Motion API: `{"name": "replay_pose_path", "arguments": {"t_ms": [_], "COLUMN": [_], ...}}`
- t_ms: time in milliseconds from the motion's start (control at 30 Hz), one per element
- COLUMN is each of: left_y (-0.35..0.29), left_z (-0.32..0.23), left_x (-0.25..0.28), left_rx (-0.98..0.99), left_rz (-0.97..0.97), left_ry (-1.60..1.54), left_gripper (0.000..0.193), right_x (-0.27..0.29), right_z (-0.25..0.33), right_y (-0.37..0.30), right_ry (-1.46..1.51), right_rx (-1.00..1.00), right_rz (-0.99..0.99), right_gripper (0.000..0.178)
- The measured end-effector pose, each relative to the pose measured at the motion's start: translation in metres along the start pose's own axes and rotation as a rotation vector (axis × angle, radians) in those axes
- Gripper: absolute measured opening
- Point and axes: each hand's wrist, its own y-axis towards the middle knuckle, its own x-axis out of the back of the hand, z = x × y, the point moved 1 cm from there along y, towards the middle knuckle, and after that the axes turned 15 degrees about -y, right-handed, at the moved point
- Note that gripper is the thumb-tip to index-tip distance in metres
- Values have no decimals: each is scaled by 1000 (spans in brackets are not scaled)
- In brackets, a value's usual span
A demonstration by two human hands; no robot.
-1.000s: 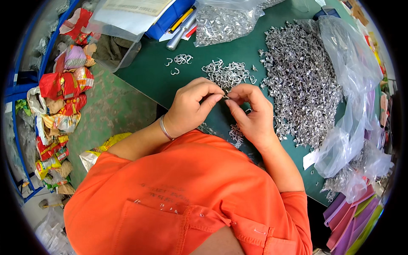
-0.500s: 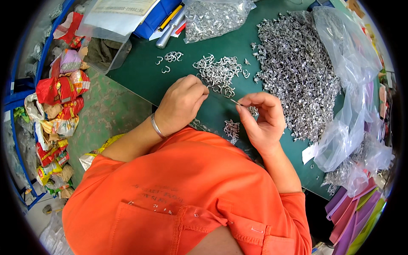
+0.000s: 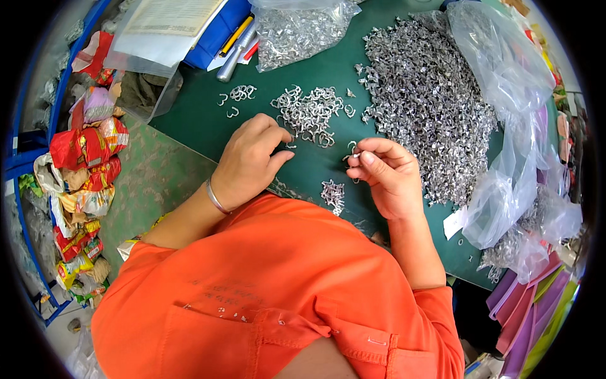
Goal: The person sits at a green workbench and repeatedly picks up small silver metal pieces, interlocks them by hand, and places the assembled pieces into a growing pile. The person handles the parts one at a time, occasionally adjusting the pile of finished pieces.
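Observation:
My right hand (image 3: 390,177) is closed in a pinch. Small curved metal clips (image 3: 351,149) stick out past its thumb and forefinger, over the green table. My left hand (image 3: 249,161), with a bracelet on its wrist, is at the table's near edge. Its thumb and forefinger are apart, and another curved clip (image 3: 290,146) shows by the fingertips; whether they touch it is unclear. Just beyond lies a pile of silvery C-shaped clips (image 3: 309,110). A few more clips (image 3: 242,93) sit left of it. Between my hands, near my body, is a small heap of metal pieces (image 3: 332,192).
A large mound of small metal parts (image 3: 429,107) covers the right of the table, beside clear plastic bags (image 3: 505,69). At the back are a filled bag (image 3: 303,31), a blue box (image 3: 218,35) and a metal-handled tool (image 3: 235,58). Colourful packets (image 3: 88,145) hang at left.
My left thumb and forefinger have parted, and a clip now shows by them. In my right hand, curved clips now show where a thin piece stuck out. The view has shifted slightly.

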Motion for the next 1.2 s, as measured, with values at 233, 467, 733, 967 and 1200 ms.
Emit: {"name": "replay_pose_path", "arguments": {"t_ms": [233,467,733,967,1200], "left_y": [-4,-1,-5,-1,1], "left_z": [9,9,10,9,11], "left_x": [-3,-4,-2,-4,-9], "left_rx": [7,-33,46,-6,15], "left_rz": [19,29,6,-10,1], "left_ry": [35,68,-55,-1,-33], "left_gripper": [14,13,8,13,13], "right_x": [20,14,1,-27,-38], "right_z": [21,19,20,17,15], "right_y": [-6,-15,-6,1,8], "right_ry": [-362,-1186,-1392,-1239,-1233], "right_rx": [237,287,536,630,641], "right_rz": [-215,-212,-233,-75,-27], "right_gripper": [12,9,10,16,15]}}
